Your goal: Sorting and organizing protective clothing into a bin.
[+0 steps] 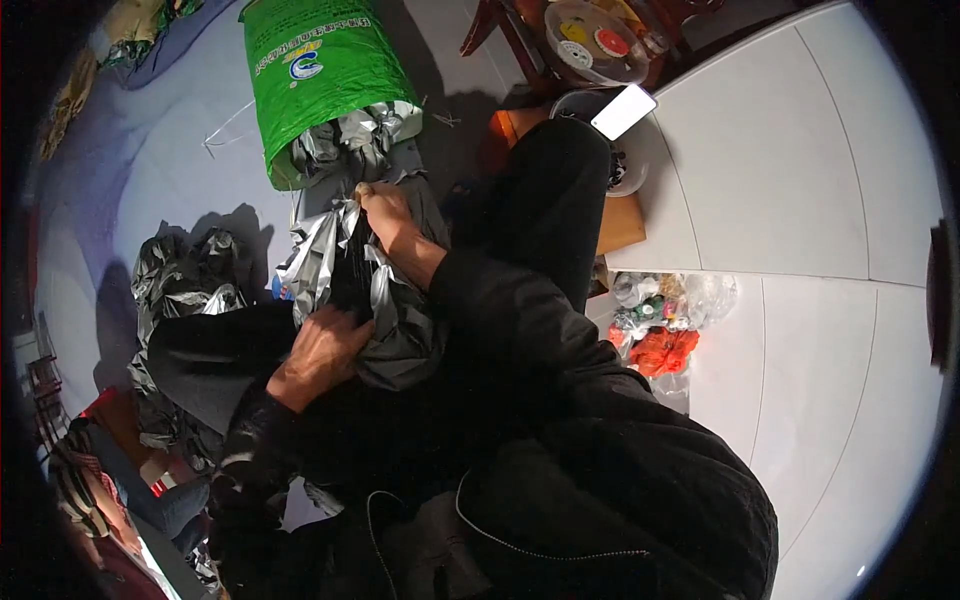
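A black plastic bag with a shiny silvery-grey side lies across my lap, its folds spread between my hands. My right hand is closed at the bag's far edge, thumb and fingers pinching gathered plastic. Nearer to me, my left hand grips the bag's left side with its fingers curled into the folds. Dark strands or creases show in the gap between the hands; what they are I cannot make out. Just beyond my right hand lies a green woven sack, its mouth toward me, with more black and silvery plastic inside.
Crumpled black bags lie on the floor at left. To the right, a white phone rests over a bucket, below a tub of coloured discs. Clear and orange plastic bags sit in an opening beside white panels.
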Available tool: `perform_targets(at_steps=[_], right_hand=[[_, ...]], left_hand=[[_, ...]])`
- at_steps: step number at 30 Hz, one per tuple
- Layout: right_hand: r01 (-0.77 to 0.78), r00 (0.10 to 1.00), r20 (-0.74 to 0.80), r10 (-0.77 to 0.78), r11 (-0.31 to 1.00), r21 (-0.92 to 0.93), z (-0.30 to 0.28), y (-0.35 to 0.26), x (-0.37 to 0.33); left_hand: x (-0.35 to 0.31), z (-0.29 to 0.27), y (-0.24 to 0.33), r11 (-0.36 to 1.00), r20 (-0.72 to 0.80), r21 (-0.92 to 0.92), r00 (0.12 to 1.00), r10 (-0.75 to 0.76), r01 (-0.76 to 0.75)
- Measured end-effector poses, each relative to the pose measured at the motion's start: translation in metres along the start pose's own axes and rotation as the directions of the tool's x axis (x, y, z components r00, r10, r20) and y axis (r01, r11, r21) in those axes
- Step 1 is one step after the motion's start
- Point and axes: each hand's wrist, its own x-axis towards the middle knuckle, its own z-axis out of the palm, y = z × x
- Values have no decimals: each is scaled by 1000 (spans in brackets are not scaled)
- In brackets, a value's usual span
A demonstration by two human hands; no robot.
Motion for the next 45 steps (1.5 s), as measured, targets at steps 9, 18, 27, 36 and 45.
perform_targets(at_steps=[9,18,27,36,45], right_hand=[[-35,999,-5,35,996,78,5,7,-4],[-30,998,55,23,991,127,19,19,0],[37,986,164,-9,984,-172,23,53,25],[334,941,113,-319,822,-461,-2,29,16],[489,871,-85,-484,871,54,-41,-74,-61]], left_hand=[[8,8,1,999,-2,-27,1000,19,-19],[5,24,-9,999,92,-44,996,10,-6],[1,42,-12,998,78,-60,997,-1,5],[4,41,-11,949,71,-283,990,-121,137],[10,10,-44,416,-226,-877,559,-797,240]])
